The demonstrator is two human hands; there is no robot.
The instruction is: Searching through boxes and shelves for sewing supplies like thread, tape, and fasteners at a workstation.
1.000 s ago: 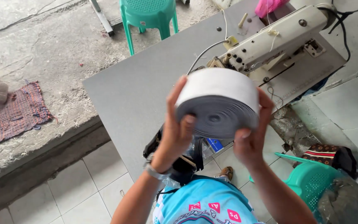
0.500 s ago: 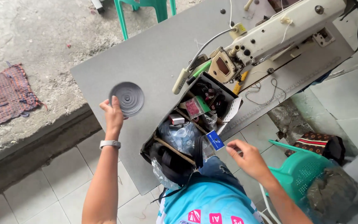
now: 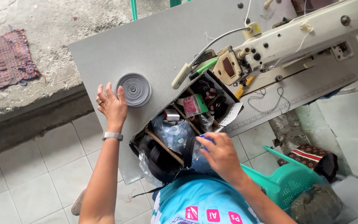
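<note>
Left hand point(image 3: 112, 103) hovers flat over the grey desk point(image 3: 162, 37), fingers spread and released, its fingertips just beside the one grey coiled roll of tape point(image 3: 134, 89) lying flat there; right hand point(image 3: 220, 155) reaches into the open drawer box point(image 3: 179, 128), fingers curled on a small blue thing point(image 3: 206, 137), though I cannot tell how firmly; inside sit clear plastic bags, a pink packet, dark spools; one white sewing machine point(image 3: 295, 41) stands behind.
</note>
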